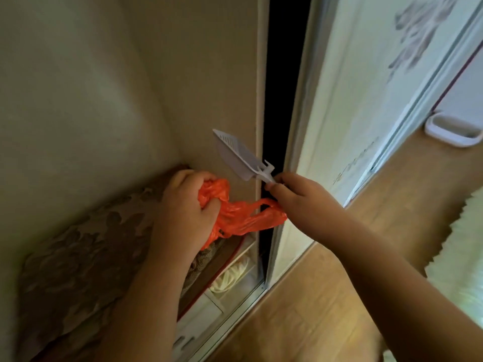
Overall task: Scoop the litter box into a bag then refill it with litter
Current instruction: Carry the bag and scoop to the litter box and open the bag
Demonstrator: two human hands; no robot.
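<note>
One orange bag (236, 212) stretches between two hands beside the wardrobe's dark gap (283, 100). The left hand (188, 202) bunches it in curled fingers. The right hand (295, 197) pinches one white scoop (239, 158) by its handle.

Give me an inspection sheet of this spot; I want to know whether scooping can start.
Surface: wooden floor; no litter box in view.
Job's things: orange bag crumpled, unopened; pale scoop raised, empty.
Clutter: patterned cushion; white tray on the floor.
Grippers: left hand grips the bag; right hand holds the scoop's handle and the bag's other end.
Cables: nothing seen.
Surroundings: sliding door, dark gap beside it.
</note>
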